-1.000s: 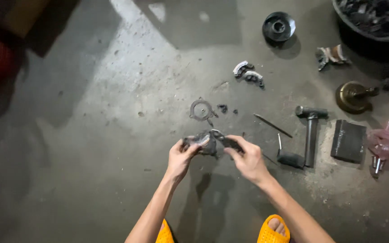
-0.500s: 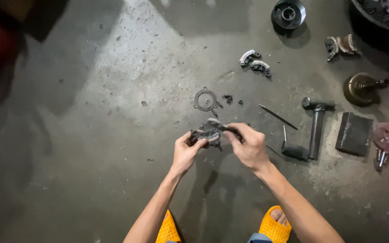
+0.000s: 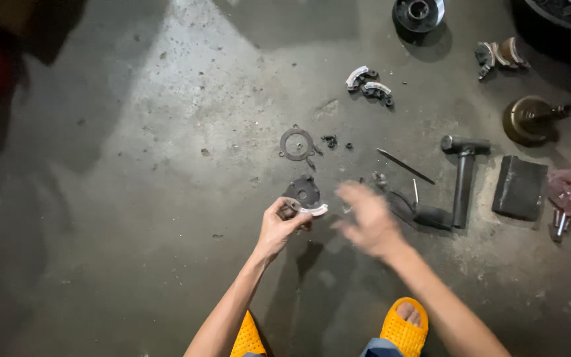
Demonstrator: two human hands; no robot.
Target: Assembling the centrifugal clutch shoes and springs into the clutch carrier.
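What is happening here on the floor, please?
A person crouches over a concrete floor with small metal parts spread around. The left hand holds a dark round metal part with a curved pale shoe. The right hand is blurred in motion, open and holding nothing, beside it. A thin metal ring lies just beyond the hands, and a hammer and a dark block lie to the right.

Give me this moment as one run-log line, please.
left hand: holds dark metal part | right hand: blurred, open | hammer: on floor
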